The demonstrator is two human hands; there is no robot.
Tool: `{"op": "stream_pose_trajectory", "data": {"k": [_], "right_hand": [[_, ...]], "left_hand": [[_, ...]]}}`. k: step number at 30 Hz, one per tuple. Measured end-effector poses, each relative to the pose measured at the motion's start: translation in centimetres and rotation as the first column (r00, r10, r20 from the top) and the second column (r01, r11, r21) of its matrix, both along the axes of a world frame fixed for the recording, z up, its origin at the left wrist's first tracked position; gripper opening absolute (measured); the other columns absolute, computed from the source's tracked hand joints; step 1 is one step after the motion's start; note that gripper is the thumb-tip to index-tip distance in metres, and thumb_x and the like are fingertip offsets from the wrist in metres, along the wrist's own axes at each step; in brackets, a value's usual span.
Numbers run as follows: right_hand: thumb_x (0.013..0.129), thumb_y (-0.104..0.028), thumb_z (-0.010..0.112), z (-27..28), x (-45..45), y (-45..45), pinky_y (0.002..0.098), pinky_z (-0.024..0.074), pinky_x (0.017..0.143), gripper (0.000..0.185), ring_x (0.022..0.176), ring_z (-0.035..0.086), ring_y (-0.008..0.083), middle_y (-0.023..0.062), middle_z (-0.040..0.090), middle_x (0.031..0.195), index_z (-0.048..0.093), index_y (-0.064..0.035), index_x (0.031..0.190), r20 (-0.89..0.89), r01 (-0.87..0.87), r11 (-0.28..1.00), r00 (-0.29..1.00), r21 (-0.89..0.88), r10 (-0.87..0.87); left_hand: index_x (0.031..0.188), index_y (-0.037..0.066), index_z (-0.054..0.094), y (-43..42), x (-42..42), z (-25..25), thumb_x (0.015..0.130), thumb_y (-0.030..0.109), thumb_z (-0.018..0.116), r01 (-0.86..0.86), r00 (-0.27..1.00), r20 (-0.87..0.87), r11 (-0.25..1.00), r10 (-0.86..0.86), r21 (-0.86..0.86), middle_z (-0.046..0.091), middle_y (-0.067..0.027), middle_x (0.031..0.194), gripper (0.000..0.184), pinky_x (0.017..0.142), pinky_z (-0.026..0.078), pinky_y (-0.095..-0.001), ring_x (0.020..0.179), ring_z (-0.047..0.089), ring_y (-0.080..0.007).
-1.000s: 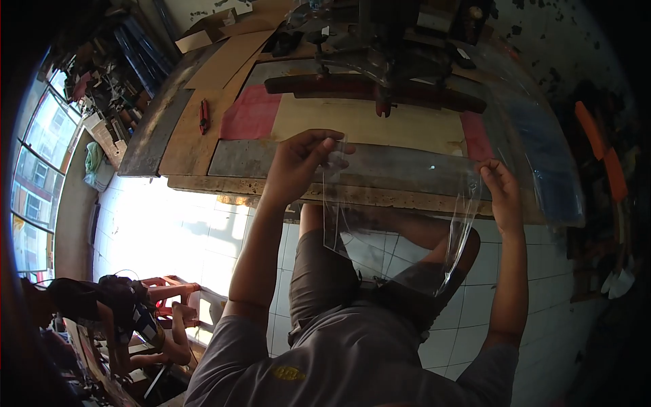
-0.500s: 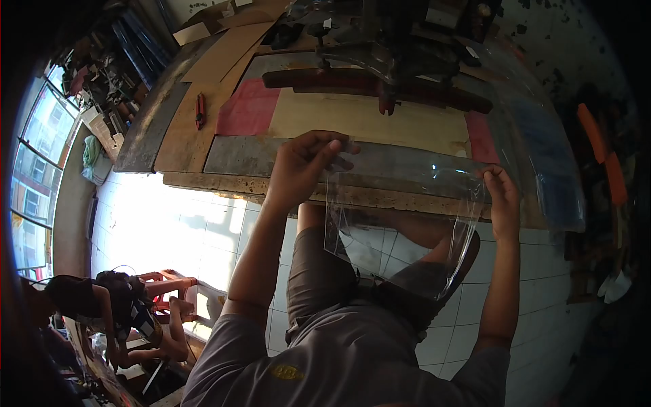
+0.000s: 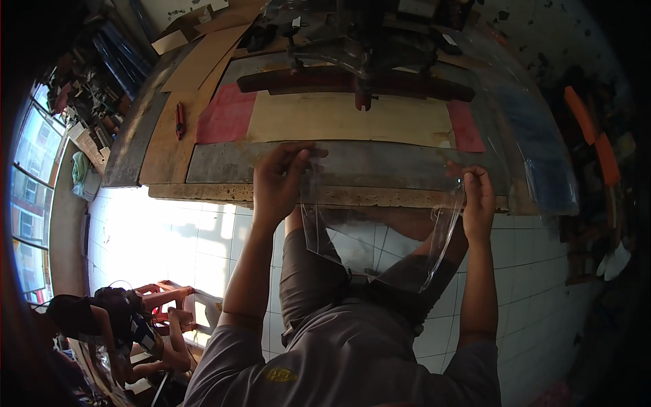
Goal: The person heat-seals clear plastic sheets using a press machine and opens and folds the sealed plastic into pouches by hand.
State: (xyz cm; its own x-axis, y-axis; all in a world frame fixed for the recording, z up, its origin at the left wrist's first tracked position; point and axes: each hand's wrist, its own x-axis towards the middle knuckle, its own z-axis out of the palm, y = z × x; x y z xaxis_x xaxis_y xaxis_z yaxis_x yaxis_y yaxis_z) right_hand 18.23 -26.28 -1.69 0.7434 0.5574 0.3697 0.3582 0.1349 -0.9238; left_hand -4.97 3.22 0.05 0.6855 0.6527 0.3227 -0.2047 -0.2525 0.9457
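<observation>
Between my two hands hangs a clear plastic sheet (image 3: 380, 220), its folded side edges catching the light. My left hand (image 3: 277, 183) pinches its upper left corner with thumb and fingers. At the upper right corner, my right hand (image 3: 477, 203) grips the sheet the same way. The sheet hangs in front of the worktable's front edge (image 3: 325, 196), over my lap. Beyond it, a pale yellow sheet (image 3: 346, 119) lies on the table, with a pink piece (image 3: 227, 115) at its left end and another pink piece (image 3: 466, 127) at its right.
A dark press with a long reddish bar (image 3: 407, 85) stands over the yellow sheet. To the left lie a red utility knife (image 3: 180, 122) and cardboard sheets (image 3: 210, 64). Bluish plastic sheets (image 3: 548, 173) hang over the right edge. Another person (image 3: 129, 332) sits at lower left.
The view has shifted slightly, so the table appears further left. Both hands still hold the plastic sheet, which hangs a little lower against the table edge.
</observation>
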Motion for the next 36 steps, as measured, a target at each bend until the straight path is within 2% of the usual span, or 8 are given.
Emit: {"op": "stream_pose_trajectory", "data": {"k": [6, 7, 10, 17, 21, 29, 32, 36], "right_hand": [[0.114, -0.014, 0.045, -2.2, -2.5, -0.4, 0.0358, 0.0511, 0.101, 0.015, 0.107, 0.072, 0.0224, 0.019, 0.074, 0.117, 0.052, -0.0015, 0.12, 0.134, 0.098, 0.995, 0.987, -0.036, -0.092], [0.114, -0.014, 0.045, -2.6, -3.1, -0.8, 0.0332, 0.0529, 0.097, 0.015, 0.105, 0.072, 0.0206, 0.0177, 0.074, 0.118, 0.052, -0.0014, 0.12, 0.173, 0.125, 0.991, 0.978, -0.052, -0.115], [0.113, -0.013, 0.044, -4.0, -3.7, -0.9, 0.0286, 0.0559, 0.084, 0.015, 0.1, 0.073, 0.0185, 0.0143, 0.076, 0.118, 0.053, -0.0021, 0.12, 0.366, 0.142, 0.989, 0.918, 0.048, -0.15], [0.11, -0.011, 0.047, -5.9, -3.1, -0.4, 0.0291, 0.0572, 0.069, 0.014, 0.097, 0.077, 0.0238, 0.0068, 0.079, 0.112, 0.054, -0.0065, 0.121, 0.616, 0.307, 0.951, 0.742, 0.037, -0.264], [0.11, -0.007, 0.036, -5.7, -3.2, -0.4, 0.0409, 0.0561, 0.097, 0.015, 0.107, 0.075, 0.0336, 0.0151, 0.073, 0.113, 0.037, -0.0078, 0.125, 0.749, 0.363, 0.929, 0.634, -0.072, -0.19], [0.108, 0.0, 0.038, -7.2, -2.1, 1.5, 0.0368, 0.0585, 0.088, 0.015, 0.103, 0.075, 0.0298, 0.0105, 0.073, 0.108, 0.032, -0.0094, 0.118, 0.835, 0.387, 0.91, 0.443, 0.149, -0.325], [0.109, -0.001, 0.04, -6.2, -2.6, 1.3, 0.0341, 0.0582, 0.087, 0.015, 0.099, 0.075, 0.0271, 0.0109, 0.073, 0.108, 0.035, -0.0077, 0.121, 0.812, 0.395, 0.913, 0.496, 0.105, -0.308], [0.112, -0.012, 0.049, -4.8, -2.2, 1.5, 0.0305, 0.0536, 0.073, 0.014, 0.083, 0.07, 0.015, 0.0091, 0.071, 0.094, 0.052, -0.0016, 0.122, 0.516, 0.259, 0.956, 0.805, 0.136, -0.292]], "left_hand": [[0.114, 0.002, 0.065, -3.5, -1.6, -3.0, 0.105, 0.002, 0.058, -0.367, 0.915, 0.003, 0.829, 0.403, 0.422, 0.08, -0.0155, 0.098, 0.012, 0.079, 0.061, -0.0339, 0.088, 0.079, -0.0221], [0.115, 0.004, 0.065, -3.6, -1.9, -4.7, 0.104, 0.0, 0.057, -0.366, 0.923, 0.017, 0.862, 0.385, 0.352, 0.08, -0.014, 0.096, 0.014, 0.077, 0.061, -0.0356, 0.089, 0.079, -0.0259], [0.118, 0.006, 0.058, -3.6, -2.7, -7.1, 0.105, -0.001, 0.053, -0.465, 0.863, 0.2, 0.576, 0.464, 0.672, 0.08, -0.0139, 0.094, 0.016, 0.077, 0.062, -0.0368, 0.089, 0.08, -0.0297], [0.129, 0.012, 0.04, -1.7, -1.3, -8.9, 0.108, 0.006, 0.054, -0.437, 0.899, 0.353, 0.529, 0.259, 0.727, 0.078, -0.0163, 0.093, 0.026, 0.081, 0.06, -0.0437, 0.094, 0.079, -0.0355], [0.132, 0.014, 0.037, -1.8, -1.2, -8.7, 0.109, 0.008, 0.051, -0.474, 0.878, 0.375, 0.423, 0.298, 0.773, 0.078, -0.0134, 0.092, 0.028, 0.077, 0.059, -0.0422, 0.092, 0.079, -0.0338], [0.128, 0.014, 0.037, -1.2, -0.5, -9.5, 0.108, 0.005, 0.045, -0.508, 0.854, 0.394, 0.38, 0.34, 0.773, 0.078, -0.0123, 0.091, 0.023, 0.072, 0.058, -0.0413, 0.084, 0.08, -0.0324], [0.124, 0.01, 0.042, -1.0, -0.6, -10.1, 0.109, 0.006, 0.047, -0.514, 0.856, 0.4, 0.451, 0.328, 0.729, 0.078, -0.0141, 0.091, 0.017, 0.072, 0.057, -0.041, 0.082, 0.079, -0.0307], [0.116, 0.006, 0.059, -1.5, -2.3, -9.1, 0.107, 0.007, 0.055, -0.536, 0.818, 0.256, 0.521, 0.515, 0.664, 0.076, -0.0118, 0.095, 0.009, 0.073, 0.057, -0.0351, 0.083, 0.075, -0.0237]]}}
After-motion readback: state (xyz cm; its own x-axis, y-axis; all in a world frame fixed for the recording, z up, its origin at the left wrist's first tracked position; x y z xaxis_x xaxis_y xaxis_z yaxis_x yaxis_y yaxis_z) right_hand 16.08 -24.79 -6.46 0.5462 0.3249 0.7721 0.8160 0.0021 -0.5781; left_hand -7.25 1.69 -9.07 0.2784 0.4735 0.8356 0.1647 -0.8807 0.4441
